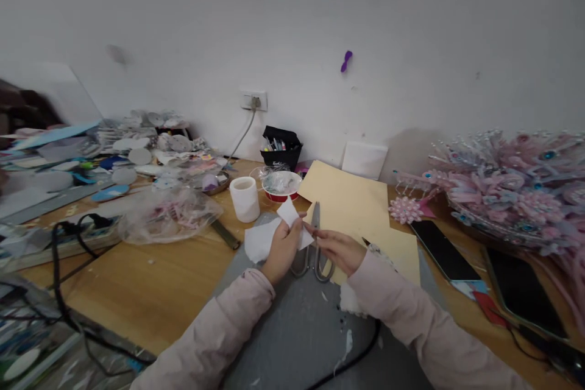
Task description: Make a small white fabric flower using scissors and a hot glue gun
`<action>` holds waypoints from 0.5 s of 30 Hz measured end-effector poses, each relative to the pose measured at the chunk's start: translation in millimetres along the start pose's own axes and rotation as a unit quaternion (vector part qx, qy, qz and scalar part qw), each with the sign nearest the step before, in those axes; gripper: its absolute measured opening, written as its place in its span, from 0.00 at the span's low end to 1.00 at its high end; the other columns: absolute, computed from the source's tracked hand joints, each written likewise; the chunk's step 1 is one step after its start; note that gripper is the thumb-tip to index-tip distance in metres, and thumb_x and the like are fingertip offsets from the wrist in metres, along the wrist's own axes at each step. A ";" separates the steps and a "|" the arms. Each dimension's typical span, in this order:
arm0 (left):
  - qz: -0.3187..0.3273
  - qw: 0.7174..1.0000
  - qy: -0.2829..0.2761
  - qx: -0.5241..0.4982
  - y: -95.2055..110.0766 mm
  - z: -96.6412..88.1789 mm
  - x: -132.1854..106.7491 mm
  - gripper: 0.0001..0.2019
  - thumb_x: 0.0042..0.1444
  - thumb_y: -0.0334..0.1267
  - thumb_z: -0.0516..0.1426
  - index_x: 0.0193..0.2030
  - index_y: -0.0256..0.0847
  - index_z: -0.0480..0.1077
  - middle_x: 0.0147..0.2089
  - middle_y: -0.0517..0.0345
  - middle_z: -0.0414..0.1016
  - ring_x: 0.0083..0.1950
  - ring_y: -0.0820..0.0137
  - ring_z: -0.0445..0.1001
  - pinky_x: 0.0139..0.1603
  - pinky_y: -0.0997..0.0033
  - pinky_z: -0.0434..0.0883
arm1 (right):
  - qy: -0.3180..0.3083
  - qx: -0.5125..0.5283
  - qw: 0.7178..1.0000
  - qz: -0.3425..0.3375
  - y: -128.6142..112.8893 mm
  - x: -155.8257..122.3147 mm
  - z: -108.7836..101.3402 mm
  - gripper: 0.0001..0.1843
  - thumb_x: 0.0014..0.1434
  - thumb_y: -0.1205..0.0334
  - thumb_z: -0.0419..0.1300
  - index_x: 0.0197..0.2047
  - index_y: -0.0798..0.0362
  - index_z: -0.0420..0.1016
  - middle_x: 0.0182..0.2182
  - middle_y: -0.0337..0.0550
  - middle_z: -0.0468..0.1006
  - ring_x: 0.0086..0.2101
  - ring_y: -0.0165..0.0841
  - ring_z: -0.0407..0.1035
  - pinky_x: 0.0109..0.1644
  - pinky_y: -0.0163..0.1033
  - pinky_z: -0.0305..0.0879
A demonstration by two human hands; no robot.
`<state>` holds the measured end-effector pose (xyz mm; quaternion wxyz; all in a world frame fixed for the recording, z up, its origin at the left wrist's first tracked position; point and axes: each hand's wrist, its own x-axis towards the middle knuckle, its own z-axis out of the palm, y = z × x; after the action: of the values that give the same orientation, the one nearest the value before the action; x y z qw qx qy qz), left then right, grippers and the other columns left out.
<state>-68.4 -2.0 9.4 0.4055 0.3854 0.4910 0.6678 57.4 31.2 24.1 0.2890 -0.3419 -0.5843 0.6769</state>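
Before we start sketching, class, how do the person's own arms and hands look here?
The left sleeve and right sleeve are pale pink, long and wrinkled, with no clear markings. The left hand and right hand wear no gloves.

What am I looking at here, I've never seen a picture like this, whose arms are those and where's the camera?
There is no machine here: these are a person's own bare hands, seen from a camera worn on that person's head, looking forward and down. The left hand holds folded white paper; the right hand has its fingers at the paper's edge, though its grip is unclear. Scissors lie beneath the hands on a grey mat. Around them on the table are yellow sheets, a white roll, two phones and pink ornaments.
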 end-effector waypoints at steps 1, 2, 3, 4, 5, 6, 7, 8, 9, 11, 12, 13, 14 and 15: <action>-0.018 0.999 -0.032 -0.005 1.6 2.9 -3.2 0.19 0.47 0.49 0.55 0.39 0.35 0.65 0.25 0.60 0.70 0.24 0.74 0.66 0.26 0.75 0.62 | 0.025 0.005 0.999 0.027 -6.6 -6.8 -3.3 0.17 0.38 0.57 0.62 0.34 0.56 0.73 0.31 0.44 0.75 0.33 0.33 0.69 0.39 0.39 0.62; -0.036 0.996 -0.076 -0.007 3.4 6.7 -7.1 0.19 0.46 0.49 0.56 0.38 0.34 0.65 0.24 0.60 0.70 0.23 0.75 0.66 0.24 0.76 0.62 | 0.063 -0.001 0.998 0.031 -12.1 -14.5 -7.5 0.19 0.37 0.55 0.63 0.34 0.56 0.73 0.32 0.44 0.75 0.33 0.33 0.68 0.38 0.39 0.62; -0.055 0.990 -0.131 -0.006 5.2 11.5 -11.8 0.19 0.45 0.49 0.57 0.37 0.34 0.65 0.23 0.60 0.70 0.21 0.75 0.65 0.23 0.76 0.61 | 0.090 -0.014 0.996 0.015 -16.3 -22.9 -12.7 0.21 0.37 0.55 0.63 0.35 0.56 0.72 0.33 0.44 0.74 0.33 0.32 0.68 0.38 0.39 0.62; -0.076 0.979 -0.187 -0.005 6.7 17.1 -16.8 0.19 0.45 0.48 0.58 0.39 0.34 0.65 0.24 0.60 0.70 0.21 0.76 0.65 0.22 0.77 0.62 | 0.105 -0.027 0.994 -0.005 -18.9 -31.7 -18.4 0.22 0.36 0.54 0.64 0.36 0.56 0.71 0.34 0.44 0.74 0.32 0.32 0.68 0.38 0.39 0.62; -0.097 0.968 -0.233 -0.008 7.6 23.4 -22.0 0.20 0.45 0.47 0.58 0.41 0.36 0.63 0.25 0.60 0.71 0.21 0.75 0.66 0.23 0.76 0.63 | 0.124 -0.035 0.991 -0.026 -19.6 -40.5 -24.3 0.22 0.35 0.54 0.65 0.35 0.56 0.71 0.34 0.43 0.73 0.32 0.31 0.67 0.37 0.38 0.62; -0.107 0.961 -0.254 -0.009 7.6 30.0 -27.1 0.21 0.45 0.46 0.58 0.43 0.37 0.62 0.24 0.61 0.71 0.21 0.75 0.66 0.22 0.76 0.63 | 0.130 -0.038 0.990 -0.033 -18.5 -48.9 -30.0 0.22 0.34 0.54 0.66 0.34 0.56 0.70 0.31 0.42 0.73 0.30 0.30 0.67 0.35 0.37 0.62; -0.115 0.956 -0.270 -0.008 6.6 36.6 -31.8 0.21 0.45 0.45 0.59 0.44 0.37 0.60 0.25 0.61 0.71 0.22 0.75 0.68 0.23 0.76 0.63 | 0.132 -0.038 0.990 -0.040 -15.7 -56.4 -35.2 0.22 0.34 0.54 0.66 0.33 0.55 0.69 0.29 0.40 0.73 0.27 0.28 0.66 0.33 0.36 0.62; -0.124 0.951 -0.283 -0.007 4.5 43.0 -35.9 0.21 0.45 0.45 0.58 0.44 0.37 0.60 0.26 0.60 0.71 0.22 0.74 0.68 0.23 0.76 0.64 | 0.136 -0.031 0.989 -0.045 -11.5 -62.8 -39.5 0.21 0.34 0.53 0.65 0.31 0.55 0.68 0.25 0.37 0.71 0.24 0.26 0.64 0.29 0.35 0.61; -0.133 0.947 -0.291 -0.006 1.6 48.6 -39.4 0.21 0.45 0.45 0.59 0.43 0.37 0.60 0.26 0.60 0.71 0.22 0.75 0.68 0.23 0.77 0.64 | 0.137 -0.023 0.989 -0.048 -6.2 -67.9 -42.7 0.20 0.35 0.52 0.65 0.29 0.55 0.67 0.22 0.35 0.69 0.21 0.25 0.62 0.27 0.34 0.59; -0.141 0.945 -0.295 -0.010 -5.2 56.6 -44.8 0.21 0.44 0.45 0.59 0.42 0.36 0.61 0.28 0.59 0.71 0.24 0.75 0.68 0.25 0.77 0.64 | 0.141 -0.009 0.989 -0.048 6.2 -73.9 -46.0 0.20 0.35 0.49 0.64 0.25 0.54 0.63 0.17 0.31 0.64 0.17 0.23 0.58 0.23 0.32 0.56; -0.146 0.944 -0.296 -0.013 -8.3 58.7 -46.8 0.20 0.44 0.45 0.59 0.41 0.35 0.61 0.28 0.59 0.70 0.25 0.75 0.68 0.25 0.76 0.64 | 0.146 -0.009 0.988 -0.046 12.4 -75.3 -46.4 0.20 0.36 0.49 0.64 0.24 0.53 0.62 0.16 0.31 0.63 0.16 0.23 0.57 0.21 0.32 0.55; -0.153 0.942 -0.299 -0.016 -10.6 59.5 -48.5 0.20 0.45 0.45 0.59 0.41 0.35 0.62 0.28 0.59 0.70 0.25 0.75 0.69 0.25 0.76 0.64 | 0.156 -0.017 0.986 -0.050 18.2 -75.9 -46.4 0.19 0.37 0.48 0.62 0.24 0.53 0.61 0.16 0.30 0.62 0.16 0.23 0.57 0.21 0.32 0.55; -0.165 0.937 -0.307 -0.017 -12.0 59.3 -49.9 0.20 0.45 0.45 0.58 0.42 0.35 0.61 0.27 0.60 0.70 0.23 0.75 0.68 0.24 0.76 0.64 | 0.169 -0.036 0.983 -0.060 23.0 -76.2 -46.2 0.18 0.40 0.49 0.61 0.25 0.52 0.61 0.16 0.31 0.62 0.16 0.24 0.57 0.20 0.32 0.55; -0.182 0.930 -0.318 -0.018 -12.5 58.1 -51.1 0.19 0.46 0.45 0.57 0.42 0.36 0.61 0.26 0.61 0.70 0.21 0.75 0.68 0.22 0.76 0.63 | 0.183 -0.068 0.978 -0.078 26.7 -76.5 -46.0 0.16 0.42 0.50 0.59 0.25 0.52 0.61 0.17 0.32 0.63 0.17 0.24 0.57 0.21 0.32 0.55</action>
<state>5.8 -26.7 4.2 0.6614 0.4743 0.3864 0.4339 140.4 -6.0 3.4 0.4190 -0.4323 -0.5911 0.5368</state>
